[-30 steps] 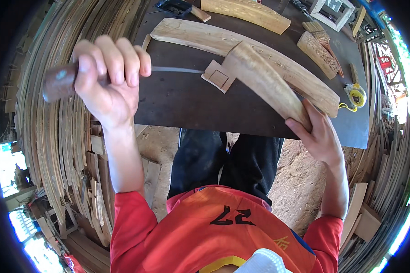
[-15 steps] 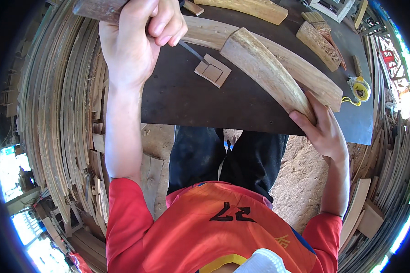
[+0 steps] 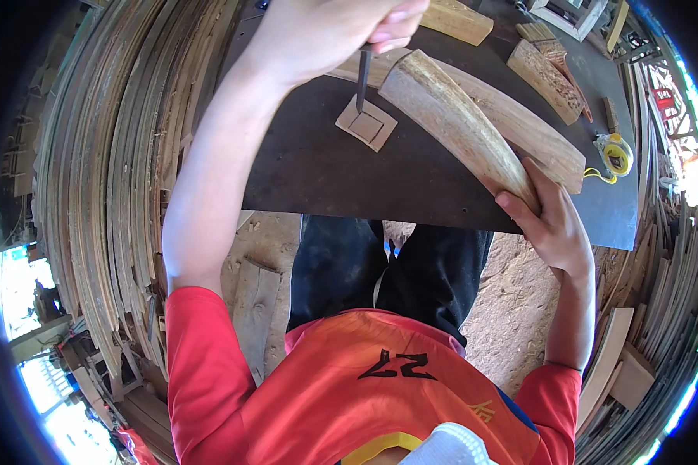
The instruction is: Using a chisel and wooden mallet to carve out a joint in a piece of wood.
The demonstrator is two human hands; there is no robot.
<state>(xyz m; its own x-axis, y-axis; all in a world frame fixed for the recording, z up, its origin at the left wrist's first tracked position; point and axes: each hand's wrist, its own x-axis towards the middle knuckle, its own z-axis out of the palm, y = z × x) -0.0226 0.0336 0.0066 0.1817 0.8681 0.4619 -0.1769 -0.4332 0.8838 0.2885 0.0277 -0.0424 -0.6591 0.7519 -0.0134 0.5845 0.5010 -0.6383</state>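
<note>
My left hand is closed around a chisel at the top of the picture; its handle is mostly out of sight. The chisel's dark steel blade stands nearly upright, its tip at the line marked on a small square piece of wood. That piece lies flat on the dark tabletop, with a smaller square outlined on it. My right hand grips the near end of a thick curved piece of wood, thumb on one side and fingers on the other. Its far end reaches close to the small square.
A long curved board lies beneath the thick piece on the dark table. Farther back are a wooden block, a rough offcut and a yellow tape measure. Stacked timber strips stand on both sides.
My left hand has swung right, bringing the chisel from a strong slant to nearly upright over the small square piece. My right hand and the thick curved wood have barely moved.
</note>
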